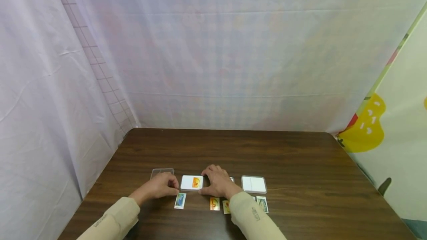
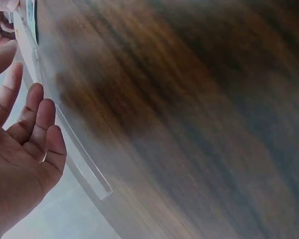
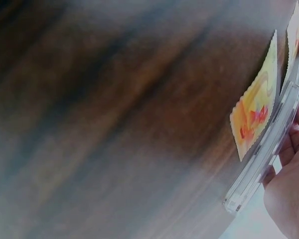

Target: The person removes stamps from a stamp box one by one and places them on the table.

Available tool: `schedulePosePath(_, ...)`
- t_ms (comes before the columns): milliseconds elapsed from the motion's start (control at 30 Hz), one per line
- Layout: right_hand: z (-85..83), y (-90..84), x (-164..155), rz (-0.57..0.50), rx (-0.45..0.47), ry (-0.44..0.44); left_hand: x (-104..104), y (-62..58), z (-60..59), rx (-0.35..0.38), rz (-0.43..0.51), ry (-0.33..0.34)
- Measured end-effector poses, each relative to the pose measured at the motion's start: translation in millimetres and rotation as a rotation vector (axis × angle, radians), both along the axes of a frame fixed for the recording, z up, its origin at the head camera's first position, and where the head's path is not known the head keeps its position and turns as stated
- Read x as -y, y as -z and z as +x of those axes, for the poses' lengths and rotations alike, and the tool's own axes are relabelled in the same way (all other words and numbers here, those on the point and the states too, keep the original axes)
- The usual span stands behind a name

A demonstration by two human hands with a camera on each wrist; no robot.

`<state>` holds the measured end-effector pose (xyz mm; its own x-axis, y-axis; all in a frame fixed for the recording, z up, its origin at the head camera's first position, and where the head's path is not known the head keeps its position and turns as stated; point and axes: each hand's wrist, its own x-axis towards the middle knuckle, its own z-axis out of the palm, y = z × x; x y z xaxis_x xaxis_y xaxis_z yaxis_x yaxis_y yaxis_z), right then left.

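Observation:
A clear flat case (image 1: 186,182) with a white insert lies in front of me, an orange stamp (image 1: 196,183) near its right end. My right hand (image 1: 218,181) spans that end, thumb at the near edge and fingertips at the far edge, gripping it. My left hand (image 1: 160,185) is at the case's left edge, holding nothing; its fingers are loosely bent and apart in the left wrist view. A blue-green stamp (image 1: 180,201) lies just below the left fingertips. A further clear case (image 3: 261,154) is partly hidden under my right hand, beside a yellow stamp (image 3: 256,109).
A transparent case (image 1: 162,171) lies behind my left hand, and another case with a white insert (image 1: 254,184) lies at the right. Near my right sleeve are an orange stamp (image 1: 215,203) and a green stamp (image 1: 262,203). White curtains surround the brown table (image 1: 300,158).

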<state>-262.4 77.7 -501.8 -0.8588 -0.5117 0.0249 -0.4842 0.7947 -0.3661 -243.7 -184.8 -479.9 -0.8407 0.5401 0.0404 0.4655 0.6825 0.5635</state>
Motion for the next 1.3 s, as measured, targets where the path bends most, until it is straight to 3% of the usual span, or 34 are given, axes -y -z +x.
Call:
schedulePosePath(600,0.3,-2.1,1,-0.014,0.012,0.007,-10,-9.5,-7.6,-0.019,0.017,-0.037)
schedulePosePath(833,-0.1,-1.2,1,-0.013,0.023,0.013,-17,-9.8,-13.6,-0.037,0.018,-0.045)
schedulePosePath(1133,-1.6,0.8,0,-0.01,0.005,0.0,-28,-8.2,-21.1,-0.005,0.049,-0.094)
schedulePosePath(1300,-2.0,1.3,0,-0.01,0.01,0.0,-32,-4.8,-25.5,-0.04,0.049,-0.094)
